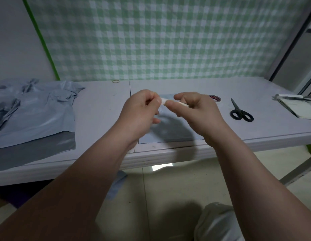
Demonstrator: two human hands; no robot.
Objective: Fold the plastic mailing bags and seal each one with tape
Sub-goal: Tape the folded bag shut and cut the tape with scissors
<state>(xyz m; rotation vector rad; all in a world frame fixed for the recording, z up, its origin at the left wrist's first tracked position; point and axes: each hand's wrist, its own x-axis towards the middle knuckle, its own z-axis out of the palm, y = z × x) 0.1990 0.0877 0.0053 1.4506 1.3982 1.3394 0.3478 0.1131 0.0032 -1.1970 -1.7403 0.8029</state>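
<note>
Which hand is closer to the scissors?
The right hand. It is just left of the scissors in the picture; the left hand is farther over, beyond it. Both pinch a white strip.

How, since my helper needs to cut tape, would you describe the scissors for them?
On the white table below the green checked wall, look right, past the right hand and the tape roll. The scissors lie there: the only thing with two black loop handles.

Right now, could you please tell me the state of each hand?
Left hand: closed, pinching one end of a small pale strip, likely tape.
Right hand: closed, pinching the other end of it.
</note>
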